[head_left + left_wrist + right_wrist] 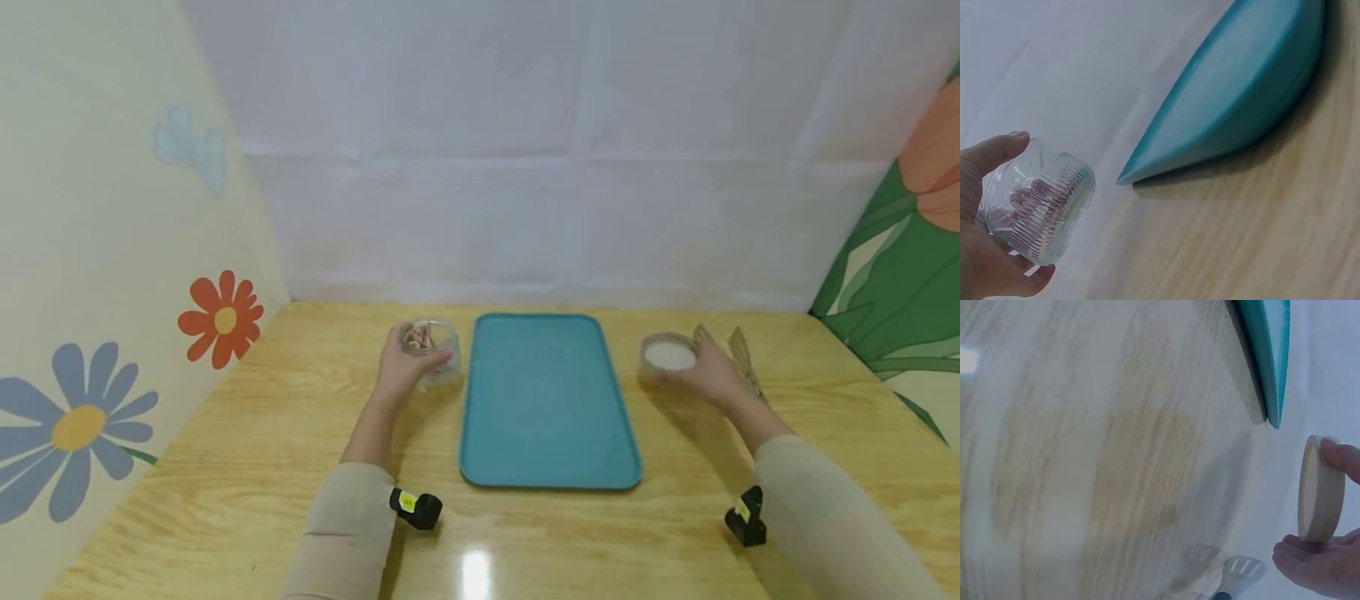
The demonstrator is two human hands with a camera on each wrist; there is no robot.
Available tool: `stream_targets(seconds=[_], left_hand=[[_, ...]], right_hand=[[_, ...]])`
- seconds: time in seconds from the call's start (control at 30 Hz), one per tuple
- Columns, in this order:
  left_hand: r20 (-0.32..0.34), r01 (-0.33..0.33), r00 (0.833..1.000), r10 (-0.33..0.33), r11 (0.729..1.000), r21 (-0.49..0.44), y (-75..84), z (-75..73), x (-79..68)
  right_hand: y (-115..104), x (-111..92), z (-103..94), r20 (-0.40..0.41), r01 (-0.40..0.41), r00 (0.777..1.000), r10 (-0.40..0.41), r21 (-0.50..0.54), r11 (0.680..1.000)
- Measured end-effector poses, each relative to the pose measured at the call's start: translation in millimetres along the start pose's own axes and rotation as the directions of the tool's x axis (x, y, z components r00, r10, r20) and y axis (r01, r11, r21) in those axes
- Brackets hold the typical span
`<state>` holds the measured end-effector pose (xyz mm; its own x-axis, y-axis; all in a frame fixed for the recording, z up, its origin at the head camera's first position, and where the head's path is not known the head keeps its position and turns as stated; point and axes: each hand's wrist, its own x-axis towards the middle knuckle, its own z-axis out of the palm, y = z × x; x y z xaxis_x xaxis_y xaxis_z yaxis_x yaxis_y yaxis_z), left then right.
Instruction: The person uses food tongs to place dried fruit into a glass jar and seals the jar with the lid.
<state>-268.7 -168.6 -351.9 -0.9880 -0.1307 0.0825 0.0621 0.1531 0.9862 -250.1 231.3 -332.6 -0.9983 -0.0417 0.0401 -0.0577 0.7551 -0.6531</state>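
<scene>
My left hand (408, 362) grips a clear glass jar (1054, 200) with a ribbed lower part, left of the blue-green tray (551, 400). Small pinkish-brown pieces lie inside the jar; their kind is unclear. In the left wrist view the jar appears lifted off the table. My right hand (708, 371) holds a shallow, round, pale dish (1321, 490) by its rim, to the right of the tray. Seen from the head, the dish (670, 354) shows a white inside; whether that is its bottom or contents I cannot tell.
Behind my right hand lie utensils (741, 354) on the table, partly hidden by it. One has a slotted head (1244, 567) and a dark teal handle. A white cloth backdrop (525, 208) closes off the rear, with flower-patterned panels (82, 425) at both sides.
</scene>
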Motion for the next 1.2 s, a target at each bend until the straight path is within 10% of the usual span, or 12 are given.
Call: stream_targets(seconds=[0.4, 1.2], left_hand=[[0.066, -0.034, 0.997, 0.042, 0.992, -0.119, 10.1, 23.9, 1.7], [0.133, -0.129, 0.984, 0.119, 0.989, 0.071, 9.6, 72.0, -10.4]], right_hand=[[-14.2, 4.7, -0.5, -0.015, 0.036, 0.999, -0.036, 0.023, 0.999], [-68.9, 21.1, 41.7, 0.024, 0.111, 0.993, -0.113, 0.064, 0.992]])
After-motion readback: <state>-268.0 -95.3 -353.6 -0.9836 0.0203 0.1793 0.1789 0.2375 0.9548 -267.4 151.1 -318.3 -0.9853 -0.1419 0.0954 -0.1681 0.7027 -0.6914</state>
